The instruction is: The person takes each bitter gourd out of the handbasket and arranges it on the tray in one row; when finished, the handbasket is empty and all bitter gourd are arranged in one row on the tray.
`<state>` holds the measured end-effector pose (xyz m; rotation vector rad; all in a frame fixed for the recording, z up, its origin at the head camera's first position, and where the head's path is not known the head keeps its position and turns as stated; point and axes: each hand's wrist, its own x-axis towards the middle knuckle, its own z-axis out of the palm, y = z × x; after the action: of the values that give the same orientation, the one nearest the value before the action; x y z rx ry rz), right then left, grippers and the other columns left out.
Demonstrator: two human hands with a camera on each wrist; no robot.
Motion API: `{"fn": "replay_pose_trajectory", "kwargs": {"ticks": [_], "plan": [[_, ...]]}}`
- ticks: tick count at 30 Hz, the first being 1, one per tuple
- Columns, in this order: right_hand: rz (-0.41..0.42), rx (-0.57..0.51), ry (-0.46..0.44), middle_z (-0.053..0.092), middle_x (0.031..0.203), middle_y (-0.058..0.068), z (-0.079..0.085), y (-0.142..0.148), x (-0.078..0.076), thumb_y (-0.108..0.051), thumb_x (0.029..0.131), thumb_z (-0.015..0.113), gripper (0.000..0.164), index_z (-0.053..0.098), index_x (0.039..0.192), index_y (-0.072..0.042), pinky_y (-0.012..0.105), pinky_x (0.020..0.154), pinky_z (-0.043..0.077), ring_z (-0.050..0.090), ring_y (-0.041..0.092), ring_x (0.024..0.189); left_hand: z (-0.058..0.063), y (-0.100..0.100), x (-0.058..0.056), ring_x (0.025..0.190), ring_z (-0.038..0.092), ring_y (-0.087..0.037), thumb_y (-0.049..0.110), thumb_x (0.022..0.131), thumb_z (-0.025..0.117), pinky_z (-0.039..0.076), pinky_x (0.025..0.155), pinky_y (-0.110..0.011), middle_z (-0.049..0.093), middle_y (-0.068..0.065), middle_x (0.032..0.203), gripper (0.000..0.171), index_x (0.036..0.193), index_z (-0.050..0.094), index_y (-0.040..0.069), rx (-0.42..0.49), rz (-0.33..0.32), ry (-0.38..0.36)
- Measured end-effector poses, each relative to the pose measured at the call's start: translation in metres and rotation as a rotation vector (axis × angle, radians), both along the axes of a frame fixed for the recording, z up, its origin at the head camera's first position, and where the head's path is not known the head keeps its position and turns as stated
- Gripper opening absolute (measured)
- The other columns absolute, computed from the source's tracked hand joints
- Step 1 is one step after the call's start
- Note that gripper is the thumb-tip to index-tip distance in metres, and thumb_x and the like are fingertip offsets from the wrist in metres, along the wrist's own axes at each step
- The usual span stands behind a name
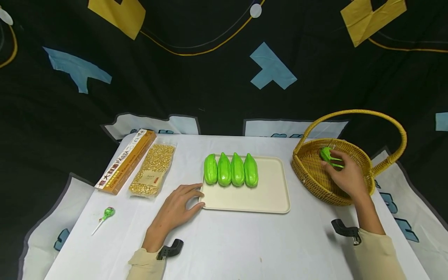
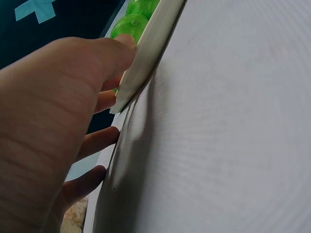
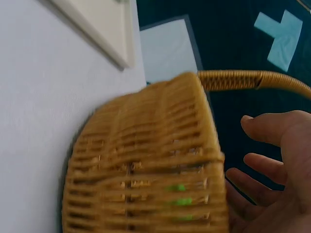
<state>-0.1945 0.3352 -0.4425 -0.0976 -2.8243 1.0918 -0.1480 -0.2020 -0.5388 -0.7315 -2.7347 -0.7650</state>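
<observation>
My left hand touches the left edge of a cream tray, thumb and fingers apart, their tips at the rim. Several glossy green, ribbed, gourd-shaped vegetables lie side by side along the tray's back left part. On the right, my right hand reaches over the inside of a wicker basket. A bright green object with narrow prongs lies in the basket by its fingertips, partly hidden. In the right wrist view, the fingers are spread with nothing seen between them; green shows through the basket wall.
At the left lie an orange-brown pasta box, a clear bag of yellow kernels and a green-wrapped lollipop. The basket's tall handle arches above it. A dark cloth hangs behind the white table.
</observation>
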Motion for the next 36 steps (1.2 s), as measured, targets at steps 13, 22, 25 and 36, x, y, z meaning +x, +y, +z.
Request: {"fn": "replay_pose_trajectory", "kwargs": {"ticks": [13, 22, 25, 36], "plan": [[-0.044, 0.046, -0.01, 0.046, 0.155, 0.038, -0.005, 0.022, -0.012, -0.03, 0.109, 0.065, 0.065, 0.043, 0.16, 0.004, 0.075, 0.104, 0.048, 0.052, 0.061, 0.135, -0.002, -0.001, -0.001, 0.13, 0.064, -0.027, 0.035, 0.095, 0.084, 0.054, 0.108, -0.051, 0.067, -0.002, 0.148, 0.025, 0.115, 0.08, 0.02, 0.002, 0.001, 0.015], [-0.025, 0.109, 0.002, 0.05, 0.149, 0.042, -0.009, 0.035, -0.026, -0.022, 0.109, 0.064, 0.058, 0.047, 0.156, 0.007, 0.074, 0.104, 0.048, 0.053, 0.062, 0.132, -0.003, -0.001, -0.001, 0.13, 0.064, -0.027, 0.034, 0.095, 0.084, 0.054, 0.108, -0.05, 0.067, -0.002, 0.148, 0.025, 0.115, 0.08, 0.02, 0.011, -0.007, 0.026], [-0.011, 0.13, 0.001, 0.05, 0.148, 0.043, -0.009, 0.039, -0.031, -0.021, 0.109, 0.063, 0.056, 0.048, 0.155, 0.008, 0.075, 0.105, 0.047, 0.053, 0.062, 0.131, -0.003, -0.002, -0.001, 0.13, 0.064, -0.027, 0.034, 0.095, 0.084, 0.054, 0.109, -0.05, 0.067, -0.002, 0.148, 0.025, 0.115, 0.08, 0.02, 0.01, -0.008, 0.028], [0.003, 0.173, -0.098, 0.045, 0.151, 0.042, -0.013, 0.047, -0.036, -0.019, 0.106, 0.067, 0.064, 0.041, 0.158, 0.009, 0.077, 0.11, 0.039, 0.048, 0.061, 0.134, -0.002, -0.001, 0.0, 0.13, 0.065, -0.027, 0.033, 0.095, 0.084, 0.054, 0.109, -0.05, 0.067, -0.003, 0.147, 0.024, 0.114, 0.08, 0.019, 0.007, -0.009, 0.031]]}}
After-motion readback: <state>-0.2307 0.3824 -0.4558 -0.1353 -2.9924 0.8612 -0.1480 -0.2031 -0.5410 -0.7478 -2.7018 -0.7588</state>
